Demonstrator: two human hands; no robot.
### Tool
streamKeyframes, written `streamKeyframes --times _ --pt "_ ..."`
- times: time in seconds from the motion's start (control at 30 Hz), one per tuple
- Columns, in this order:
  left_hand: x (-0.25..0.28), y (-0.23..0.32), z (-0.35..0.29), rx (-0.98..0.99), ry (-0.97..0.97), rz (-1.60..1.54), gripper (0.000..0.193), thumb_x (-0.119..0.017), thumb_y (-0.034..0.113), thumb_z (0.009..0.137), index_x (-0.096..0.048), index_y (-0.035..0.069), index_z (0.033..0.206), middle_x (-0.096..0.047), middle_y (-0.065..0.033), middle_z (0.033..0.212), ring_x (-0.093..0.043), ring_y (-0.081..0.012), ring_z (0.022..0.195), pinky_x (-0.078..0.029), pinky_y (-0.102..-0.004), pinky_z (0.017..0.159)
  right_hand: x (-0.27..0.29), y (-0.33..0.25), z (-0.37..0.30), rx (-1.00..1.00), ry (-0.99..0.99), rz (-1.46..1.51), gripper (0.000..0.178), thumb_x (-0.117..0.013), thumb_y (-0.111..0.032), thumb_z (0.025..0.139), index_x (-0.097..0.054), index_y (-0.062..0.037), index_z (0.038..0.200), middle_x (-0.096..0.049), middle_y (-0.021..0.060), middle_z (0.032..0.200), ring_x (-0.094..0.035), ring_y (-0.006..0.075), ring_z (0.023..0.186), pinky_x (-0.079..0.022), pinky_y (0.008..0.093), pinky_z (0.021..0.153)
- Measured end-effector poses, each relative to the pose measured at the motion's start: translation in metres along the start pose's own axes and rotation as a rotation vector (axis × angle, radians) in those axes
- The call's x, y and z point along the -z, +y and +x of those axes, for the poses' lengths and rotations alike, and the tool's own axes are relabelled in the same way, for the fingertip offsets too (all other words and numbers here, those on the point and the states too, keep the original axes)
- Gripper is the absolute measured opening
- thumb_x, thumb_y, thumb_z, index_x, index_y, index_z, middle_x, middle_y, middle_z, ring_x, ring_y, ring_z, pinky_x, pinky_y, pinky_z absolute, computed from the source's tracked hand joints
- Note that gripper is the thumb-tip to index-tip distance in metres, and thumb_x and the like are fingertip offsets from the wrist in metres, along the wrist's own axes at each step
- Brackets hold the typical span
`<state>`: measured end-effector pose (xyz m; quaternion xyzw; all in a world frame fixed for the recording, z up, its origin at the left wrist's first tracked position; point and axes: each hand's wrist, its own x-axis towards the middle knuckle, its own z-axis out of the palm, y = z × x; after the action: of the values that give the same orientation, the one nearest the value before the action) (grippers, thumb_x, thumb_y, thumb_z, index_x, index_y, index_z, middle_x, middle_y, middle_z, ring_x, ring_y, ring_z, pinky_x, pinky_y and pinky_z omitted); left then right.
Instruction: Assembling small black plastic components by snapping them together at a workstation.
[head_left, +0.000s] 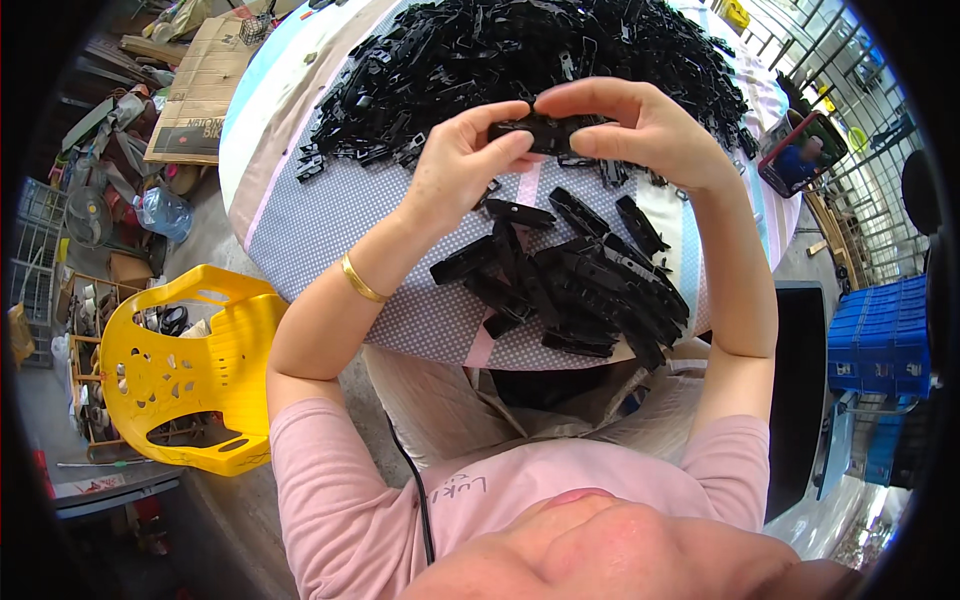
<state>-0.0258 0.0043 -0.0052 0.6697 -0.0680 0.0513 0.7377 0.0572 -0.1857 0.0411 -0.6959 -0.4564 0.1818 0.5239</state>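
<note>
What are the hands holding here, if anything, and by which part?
A black, elongated, plastic-looking piece, held near its ends: left end in the left hand, right end in the right hand.

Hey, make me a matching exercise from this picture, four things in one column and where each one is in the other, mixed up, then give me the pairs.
Things
1. Black piece
2. Bracelet
3. Chair
4. Large pile

Places
A. Spread over the far part of the table
B. Around the left forearm
C. Held between the left hand and the right hand
D. Beside the table, toward the person's left

Pairs: 1-C, 2-B, 3-D, 4-A
</note>
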Motion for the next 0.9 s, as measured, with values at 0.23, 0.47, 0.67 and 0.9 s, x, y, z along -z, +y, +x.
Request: streamKeyframes --times 0.23,0.47,0.67,0.9 --pt "0.003 0.004 0.002 -0.065 -0.053 -0.145 0.035 -0.056 0.004 0.083 -0.049 -0.006 0.115 -0.059 -0.0108 0.098 -0.060 -0.0143 0.086 -0.051 -0.0264 0.080 -0.014 0.018 0.008 -0.038 0.072 -0.104 0.032 -0.068 -0.011 0.076 -0.060 0.0028 0.104 -0.064 0.0089 0.087 -0.061 0.0108 0.080 -0.049 0.0231 0.074" --pt "0.014 0.025 -0.003 -0.112 -0.067 -0.090 0.033 -0.054 0.005 0.084 -0.048 -0.005 0.115 -0.058 -0.0123 0.100 -0.060 -0.0169 0.087 -0.051 -0.0276 0.078 -0.015 0.028 0.011 0.068 0.110 0.078 0.033 -0.067 -0.019 0.078 -0.060 -0.0001 0.105 -0.064 0.0054 0.089 -0.059 0.0083 0.080 -0.048 0.0200 0.071" --pt "0.067 0.032 -0.046 0.217 0.030 0.193 0.026 -0.056 0.008 0.080 -0.053 -0.003 0.104 -0.056 -0.0062 0.092 -0.057 -0.0115 0.078 -0.050 -0.0240 0.071 0.001 0.044 0.001 0.123 0.029 -0.836 0.031 -0.067 -0.018 0.073 -0.062 -0.0079 0.102 -0.063 0.0035 0.088 -0.057 0.0171 0.082 -0.046 0.0278 0.075" --pt "0.064 0.035 -0.069 0.317 -0.227 0.835 0.015 -0.059 0.010 0.078 -0.060 0.004 0.092 -0.059 -0.0029 0.087 -0.055 -0.0117 0.078 -0.044 -0.0211 0.069 -0.013 0.047 -0.001 0.100 0.064 -0.948 0.030 -0.067 -0.011 0.068 -0.063 -0.0078 0.097 -0.059 0.0067 0.085 -0.056 0.0221 0.082 -0.046 0.0319 0.075"
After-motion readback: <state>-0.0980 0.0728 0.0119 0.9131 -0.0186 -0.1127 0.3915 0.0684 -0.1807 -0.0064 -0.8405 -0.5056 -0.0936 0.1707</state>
